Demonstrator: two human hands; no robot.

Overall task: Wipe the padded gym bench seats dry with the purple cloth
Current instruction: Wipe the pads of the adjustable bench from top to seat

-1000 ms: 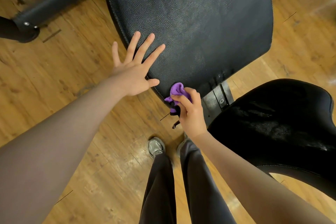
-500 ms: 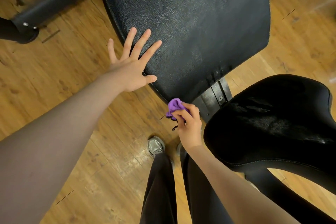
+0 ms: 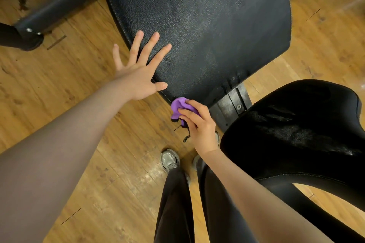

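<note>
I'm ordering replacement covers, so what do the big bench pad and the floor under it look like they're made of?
The big bench pad looks like black vinyl or faux leather: pebbled grain, dull sheen, pale stitching along its edge. The floor looks like glossy wood or wood-look laminate planks, with grain and seams showing; which one is unclear.

L hand (image 3: 138, 77): open flat, fingers splayed, arm extended | R hand (image 3: 199, 124): fingers curled, gripping, arm fwd

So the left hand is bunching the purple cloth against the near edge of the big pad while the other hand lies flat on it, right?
Not quite: in the head view the right hand bunches the purple cloth against the big pad's near edge; the left hand lies flat on it.
</note>
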